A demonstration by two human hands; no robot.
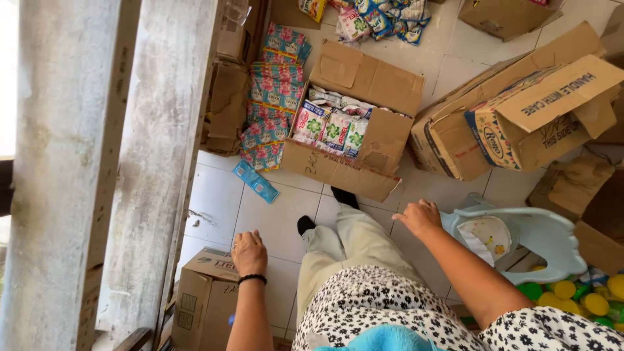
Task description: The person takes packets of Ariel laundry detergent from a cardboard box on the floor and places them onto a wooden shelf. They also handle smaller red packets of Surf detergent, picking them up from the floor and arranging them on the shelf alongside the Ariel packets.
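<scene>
On the white tiled floor [273, 221], left hand [249, 252] rests on a small brown cardboard box [207, 292], grip loose, holding nothing. Right hand [421, 216] hovers empty, fingers curled, near a pale blue plastic chair [539, 237]. Steady the box flat before shifting weight; open sachet-filled carton [351, 123] lies ahead.
</scene>
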